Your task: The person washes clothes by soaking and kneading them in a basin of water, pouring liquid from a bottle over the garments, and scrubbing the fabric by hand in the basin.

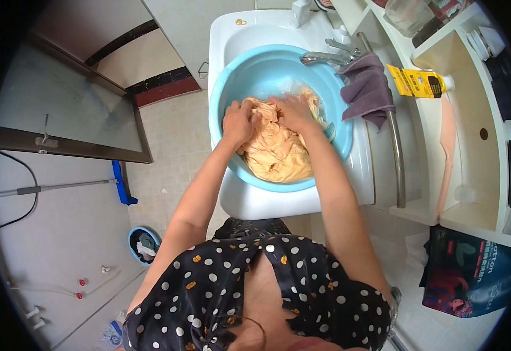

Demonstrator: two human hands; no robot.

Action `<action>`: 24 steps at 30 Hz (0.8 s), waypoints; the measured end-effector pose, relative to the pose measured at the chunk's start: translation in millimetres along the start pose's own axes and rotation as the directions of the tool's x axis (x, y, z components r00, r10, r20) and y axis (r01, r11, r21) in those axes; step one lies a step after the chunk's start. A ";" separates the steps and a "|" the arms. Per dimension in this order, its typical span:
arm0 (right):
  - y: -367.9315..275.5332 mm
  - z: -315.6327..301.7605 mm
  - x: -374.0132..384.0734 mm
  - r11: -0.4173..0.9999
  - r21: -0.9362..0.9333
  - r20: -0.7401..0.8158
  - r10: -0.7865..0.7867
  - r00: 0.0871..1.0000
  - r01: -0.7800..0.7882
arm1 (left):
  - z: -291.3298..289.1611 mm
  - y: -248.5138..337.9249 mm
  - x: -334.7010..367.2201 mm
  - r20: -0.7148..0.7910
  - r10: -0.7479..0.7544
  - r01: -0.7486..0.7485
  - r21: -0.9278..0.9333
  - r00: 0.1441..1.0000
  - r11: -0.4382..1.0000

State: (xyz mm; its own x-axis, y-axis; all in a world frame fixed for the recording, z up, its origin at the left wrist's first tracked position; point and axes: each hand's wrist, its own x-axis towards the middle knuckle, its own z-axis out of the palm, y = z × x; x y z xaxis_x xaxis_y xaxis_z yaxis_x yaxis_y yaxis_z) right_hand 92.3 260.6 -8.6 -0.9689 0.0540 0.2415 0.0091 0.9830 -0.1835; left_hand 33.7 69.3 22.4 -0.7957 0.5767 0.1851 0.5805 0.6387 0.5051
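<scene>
A wet, bunched peach-orange cloth (276, 153) fills the near part of a light blue plastic basin (232, 76), which rests on a white washbasin (267, 206). My left hand (240, 121) is curled on the cloth's left side, its fingers gripping the folds. On the upper right of the same cloth lies my right hand (293, 112), fingers bent into the fabric. Some of the fingertips are lost among the folds. Beyond the right hand, suds (293, 88) and a paler patterned part of the fabric show in the basin.
A metal faucet (328, 57) reaches over the basin's right rim. To its right, a purple towel (367, 88) hangs on a metal rail (397, 158). White shelves (483, 175) hold a yellow tube (416, 82). A small bucket (144, 245) stands on the floor at left, near a glass door (62, 99).
</scene>
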 end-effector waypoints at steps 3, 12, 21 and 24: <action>-14.9 6.4 1.9 0.948 0.213 0.209 0.193 0.959 -0.237 | -6.7 -1.9 9.5 0.036 -0.140 0.143 -0.368 0.990 0.919; -52.8 -65.2 5.5 0.409 0.899 -0.100 0.540 0.836 -0.156 | -78.9 54.9 29.4 -0.222 -0.128 -0.099 -0.784 0.967 0.613; -69.5 -170.8 31.3 0.337 0.900 -0.420 0.502 0.757 0.276 | -145.0 130.6 43.5 -0.449 0.048 -0.448 -0.869 0.892 0.211; -88.9 -196.0 37.9 0.263 0.878 -0.478 0.493 0.727 0.399 | -162.2 114.9 46.6 -0.628 0.079 -0.618 -0.724 0.775 0.306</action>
State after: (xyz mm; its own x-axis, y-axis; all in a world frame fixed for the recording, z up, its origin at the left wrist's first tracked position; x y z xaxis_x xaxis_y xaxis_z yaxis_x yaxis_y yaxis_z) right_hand 103.2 209.6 203.7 -0.5820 0.6074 0.5407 -0.6014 0.1261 -0.7890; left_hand 35.2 87.0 225.8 -0.6790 0.1775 0.7123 0.5439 -0.5300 0.6506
